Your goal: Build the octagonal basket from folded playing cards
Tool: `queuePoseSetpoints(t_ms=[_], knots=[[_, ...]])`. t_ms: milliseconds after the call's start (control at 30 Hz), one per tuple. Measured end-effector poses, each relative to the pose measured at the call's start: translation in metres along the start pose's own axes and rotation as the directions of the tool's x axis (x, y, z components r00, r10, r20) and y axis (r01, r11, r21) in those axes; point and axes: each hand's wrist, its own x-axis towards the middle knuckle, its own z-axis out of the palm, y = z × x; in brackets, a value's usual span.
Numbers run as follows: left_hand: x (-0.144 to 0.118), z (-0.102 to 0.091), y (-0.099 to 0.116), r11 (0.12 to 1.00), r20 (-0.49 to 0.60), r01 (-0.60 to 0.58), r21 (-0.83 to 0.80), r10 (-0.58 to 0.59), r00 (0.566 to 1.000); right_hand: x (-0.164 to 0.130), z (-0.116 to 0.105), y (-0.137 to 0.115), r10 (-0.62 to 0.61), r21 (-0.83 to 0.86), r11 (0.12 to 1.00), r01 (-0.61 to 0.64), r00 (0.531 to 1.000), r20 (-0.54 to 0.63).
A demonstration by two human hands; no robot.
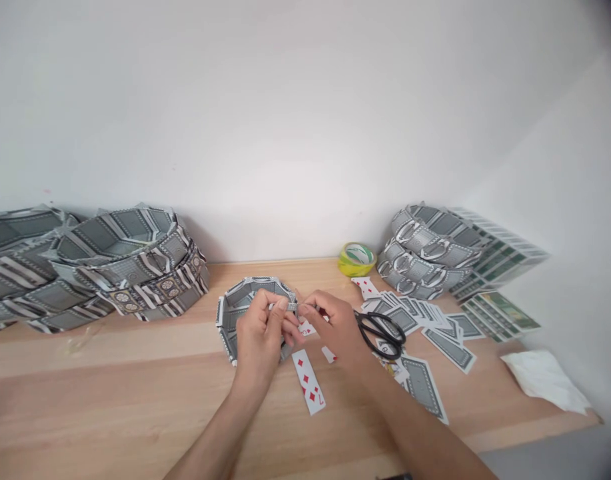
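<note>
My left hand (pixel 259 333) and my right hand (pixel 335 325) meet over a wooden table (pixel 135 393). Both pinch a small folded strip of playing card (pixel 291 307) between their fingertips, at the rim of a grey polygonal bowl made of folded cards (pixel 232 303). The bowl sits just behind my left hand and is partly hidden by it. A diamonds card (pixel 308 382) lies face up on the table below my hands. Two small card pieces (pixel 328 354) lie beside it.
Black scissors (pixel 382 332) lie right of my right hand on scattered face-down cards (pixel 435 327). A yellow-green tape roll (pixel 356 258) stands at the back. Stacks of finished card bowls stand at left (pixel 130 263) and right (pixel 428 250). A white cloth (pixel 545 379) lies near the right edge.
</note>
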Motion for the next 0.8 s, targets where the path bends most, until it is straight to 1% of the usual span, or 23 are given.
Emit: queuePoseSetpoints(t_ms=[100,233,367,433,500,567,633,700,800], knots=[[0.0,0.0,0.001,0.996,0.015,0.009,-0.092,-0.008,1.0,-0.002,-0.002,-0.006,-0.015,0.035,0.999,0.016,1.0,-0.025],[0.003,-0.001,0.0,0.975,0.061,0.065,-0.214,-0.053,0.997,-0.006,-0.002,-0.011,-0.094,-0.013,0.996,0.094,0.993,-0.064],[0.005,-0.003,0.0,0.948,0.074,0.119,-0.294,-0.102,0.992,-0.008,0.001,-0.006,-0.175,-0.072,0.983,0.168,0.98,-0.097],[0.006,-0.004,0.0,0.937,0.103,0.15,-0.315,-0.123,0.987,-0.007,0.001,-0.003,-0.188,-0.085,0.98,0.18,0.977,-0.1],[0.007,-0.006,0.001,0.928,0.154,0.179,-0.327,-0.135,0.979,-0.006,0.001,0.001,-0.129,-0.043,0.991,0.125,0.987,-0.092],[0.009,-0.007,0.002,0.924,0.2,0.197,-0.329,-0.135,0.97,-0.004,0.001,0.004,-0.021,0.073,0.997,0.026,0.998,-0.058],[0.011,-0.007,0.002,0.93,0.224,0.199,-0.308,-0.132,0.966,-0.003,0.002,0.006,0.055,0.213,0.976,-0.053,0.998,-0.004],[0.012,-0.008,0.002,0.947,0.235,0.19,-0.261,-0.128,0.964,-0.002,0.003,0.006,0.073,0.312,0.946,-0.084,0.996,0.045],[0.012,-0.009,0.001,0.965,0.222,0.158,-0.207,-0.111,0.969,-0.003,0.005,0.005,0.064,0.338,0.937,-0.082,0.996,0.063]])
